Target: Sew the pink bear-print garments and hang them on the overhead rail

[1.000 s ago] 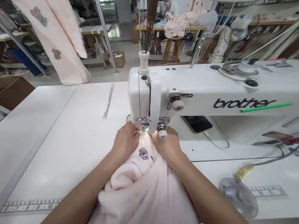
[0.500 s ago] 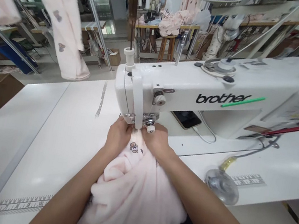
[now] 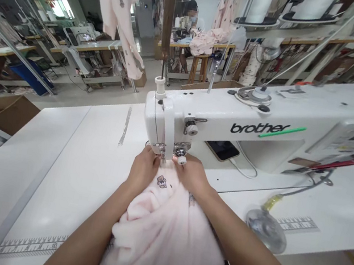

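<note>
A pale pink fleece fabric piece (image 3: 166, 235) with small bear prints hangs from the sewing machine's needle area down over my lap. The white sewing machine (image 3: 214, 111) stands across the table, its head right above the cloth. My left hand (image 3: 144, 168) grips the cloth's edge just left of the presser foot, fingers curled. On the other side, my right hand (image 3: 192, 173) holds the cloth close to the foot, its fingertips partly behind the tension dial. The needle and the exact stitch line are hidden behind the machine head and my fingers.
A phone (image 3: 223, 149) on a white cable lies under the machine arm. On the table's right is a clear round disc (image 3: 265, 229). Ruler tape (image 3: 31, 244) runs along the front left edge. Pink garments (image 3: 117, 5) hang beyond the table, and a person (image 3: 191, 17) sits farther back.
The camera view has shifted, so the machine and table appear slightly lower and farther right. Both hands stay at the presser foot on the pink fabric. The hanging garment appears farther right and higher.
</note>
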Motion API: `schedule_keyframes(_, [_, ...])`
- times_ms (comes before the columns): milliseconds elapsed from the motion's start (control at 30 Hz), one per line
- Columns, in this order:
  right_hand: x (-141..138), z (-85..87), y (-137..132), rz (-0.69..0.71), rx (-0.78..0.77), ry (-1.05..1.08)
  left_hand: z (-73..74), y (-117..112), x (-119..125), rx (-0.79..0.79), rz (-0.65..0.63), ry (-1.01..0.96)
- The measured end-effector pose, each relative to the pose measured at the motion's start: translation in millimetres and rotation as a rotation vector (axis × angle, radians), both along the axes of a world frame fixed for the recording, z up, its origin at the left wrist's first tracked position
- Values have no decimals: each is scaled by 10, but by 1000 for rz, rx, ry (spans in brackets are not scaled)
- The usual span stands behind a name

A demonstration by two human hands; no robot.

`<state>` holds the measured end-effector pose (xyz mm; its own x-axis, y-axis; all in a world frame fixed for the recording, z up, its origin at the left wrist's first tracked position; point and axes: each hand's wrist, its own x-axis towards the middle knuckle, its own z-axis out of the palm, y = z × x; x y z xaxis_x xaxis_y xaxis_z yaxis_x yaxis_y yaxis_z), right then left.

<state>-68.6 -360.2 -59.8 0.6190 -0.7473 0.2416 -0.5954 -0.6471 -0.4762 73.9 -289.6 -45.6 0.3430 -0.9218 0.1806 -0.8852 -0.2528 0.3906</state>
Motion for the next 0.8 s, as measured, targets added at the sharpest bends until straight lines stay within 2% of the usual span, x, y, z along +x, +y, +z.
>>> schedule_keyframes(167, [-50, 46, 6, 93, 97, -100, 1, -15, 4, 19, 16, 5])
schedule_keyframes(267, [-64, 68, 11, 81, 132, -158, 6, -14, 5, 15, 10, 26])
schedule_keyframes(467, [-48, 100, 7, 41, 172, -137, 7, -7, 6, 0, 4, 53])
schedule_keyframes(800, [-39, 80, -4, 13, 183, -68, 83, 23, 4, 60, -11, 156])
